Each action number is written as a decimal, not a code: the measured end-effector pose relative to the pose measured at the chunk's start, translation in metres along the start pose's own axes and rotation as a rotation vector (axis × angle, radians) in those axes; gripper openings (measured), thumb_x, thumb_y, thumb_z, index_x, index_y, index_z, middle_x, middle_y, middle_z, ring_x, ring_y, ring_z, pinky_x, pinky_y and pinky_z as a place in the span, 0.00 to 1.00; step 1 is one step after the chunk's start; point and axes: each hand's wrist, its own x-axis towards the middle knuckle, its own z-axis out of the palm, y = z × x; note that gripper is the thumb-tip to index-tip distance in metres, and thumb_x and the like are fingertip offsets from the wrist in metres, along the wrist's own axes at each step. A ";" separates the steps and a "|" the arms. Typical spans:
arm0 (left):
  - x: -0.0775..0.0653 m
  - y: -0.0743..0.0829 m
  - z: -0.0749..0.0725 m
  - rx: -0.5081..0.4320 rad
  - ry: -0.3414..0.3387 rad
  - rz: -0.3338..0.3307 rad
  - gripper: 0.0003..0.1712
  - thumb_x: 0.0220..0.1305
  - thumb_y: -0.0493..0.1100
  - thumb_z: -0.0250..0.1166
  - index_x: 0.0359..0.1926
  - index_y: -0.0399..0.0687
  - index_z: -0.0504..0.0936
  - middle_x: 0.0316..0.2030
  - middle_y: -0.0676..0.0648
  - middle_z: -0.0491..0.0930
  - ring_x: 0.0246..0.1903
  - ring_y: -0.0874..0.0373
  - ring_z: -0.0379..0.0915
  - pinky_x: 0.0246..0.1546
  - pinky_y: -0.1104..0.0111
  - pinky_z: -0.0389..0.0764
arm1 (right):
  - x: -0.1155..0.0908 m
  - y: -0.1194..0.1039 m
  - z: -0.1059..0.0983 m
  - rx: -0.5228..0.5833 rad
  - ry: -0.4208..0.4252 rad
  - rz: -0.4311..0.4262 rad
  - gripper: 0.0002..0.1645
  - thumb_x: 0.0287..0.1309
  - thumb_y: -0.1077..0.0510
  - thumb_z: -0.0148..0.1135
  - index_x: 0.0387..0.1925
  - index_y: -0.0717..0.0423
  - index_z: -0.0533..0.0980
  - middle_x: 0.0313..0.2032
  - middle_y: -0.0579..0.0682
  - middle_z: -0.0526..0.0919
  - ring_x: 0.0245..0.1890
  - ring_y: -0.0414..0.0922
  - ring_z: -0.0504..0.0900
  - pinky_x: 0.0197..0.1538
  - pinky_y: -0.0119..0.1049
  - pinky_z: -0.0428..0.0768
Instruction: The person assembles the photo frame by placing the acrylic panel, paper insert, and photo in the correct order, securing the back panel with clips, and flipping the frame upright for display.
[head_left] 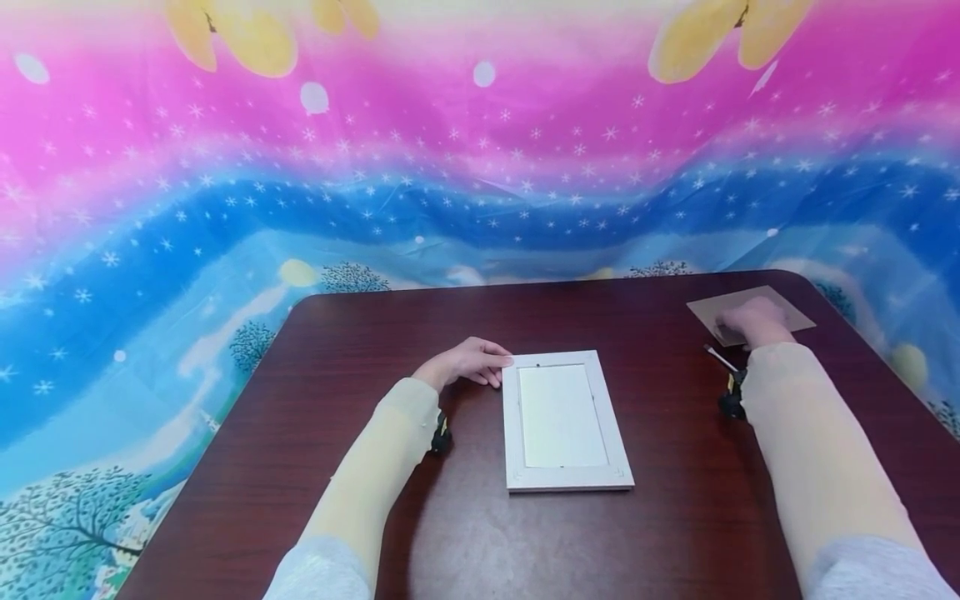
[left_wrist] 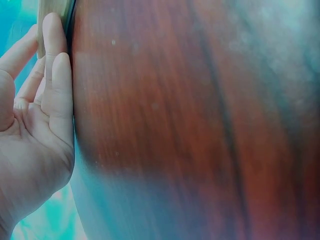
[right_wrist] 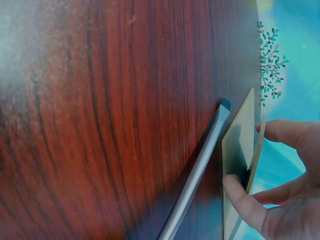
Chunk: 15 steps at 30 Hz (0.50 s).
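Note:
A white picture frame (head_left: 513, 429) lies on the dark wooden table, a white panel inside its border. My left hand (head_left: 471, 363) pinches its far left corner; in the left wrist view my fingers are at the frame's edge (left_wrist: 56, 7). At the far right of the table, my right hand (head_left: 753, 321) is over a thin brown board (head_left: 708, 312), slightly blurred. The right wrist view shows a thin sheet (right_wrist: 258, 152) between my thumb and fingers, above a flat board (right_wrist: 235, 150). Close by lies a screwdriver (right_wrist: 197, 172), its handle out of view there.
The table (head_left: 337, 333) has rounded far corners. Behind it hangs a pink and blue cloth (head_left: 480, 167) with snowflakes and trees. A black and yellow device (head_left: 441, 435) sits at my left wrist, and a similar device (head_left: 731, 400) at the right.

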 end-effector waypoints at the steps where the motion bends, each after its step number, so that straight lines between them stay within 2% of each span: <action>1: 0.001 0.000 0.001 -0.004 0.002 -0.006 0.20 0.67 0.47 0.64 0.56 0.44 0.81 0.24 0.46 0.82 0.23 0.60 0.80 0.30 0.70 0.80 | 0.001 0.002 0.000 0.021 -0.011 0.000 0.22 0.58 0.54 0.54 0.32 0.75 0.69 0.37 0.69 0.69 0.34 0.61 0.75 0.29 0.43 0.81; 5: 0.002 0.000 0.002 -0.008 0.003 -0.010 0.20 0.67 0.46 0.64 0.57 0.42 0.80 0.24 0.46 0.81 0.23 0.60 0.80 0.28 0.71 0.79 | 0.003 0.009 0.000 0.097 -0.049 0.017 0.29 0.60 0.53 0.53 0.44 0.81 0.66 0.44 0.73 0.66 0.39 0.63 0.77 0.32 0.45 0.83; 9: 0.001 0.001 0.001 -0.011 0.002 -0.011 0.20 0.67 0.46 0.64 0.57 0.43 0.80 0.23 0.46 0.81 0.23 0.60 0.80 0.28 0.72 0.79 | 0.004 0.012 0.000 0.132 -0.046 0.026 0.34 0.61 0.53 0.54 0.50 0.85 0.62 0.46 0.74 0.65 0.35 0.60 0.79 0.33 0.46 0.83; 12: 0.001 0.001 0.001 -0.007 0.007 -0.012 0.20 0.67 0.46 0.64 0.57 0.43 0.80 0.23 0.46 0.81 0.23 0.60 0.80 0.28 0.71 0.79 | 0.003 0.012 0.001 0.104 0.010 0.003 0.33 0.60 0.52 0.55 0.46 0.85 0.66 0.43 0.74 0.69 0.32 0.59 0.80 0.35 0.48 0.82; 15: 0.001 0.000 0.001 -0.009 0.009 -0.015 0.20 0.67 0.46 0.64 0.56 0.43 0.81 0.23 0.46 0.81 0.23 0.60 0.80 0.28 0.71 0.79 | 0.002 0.014 0.001 0.020 0.088 -0.037 0.32 0.59 0.50 0.57 0.38 0.83 0.72 0.35 0.72 0.74 0.33 0.62 0.79 0.39 0.51 0.79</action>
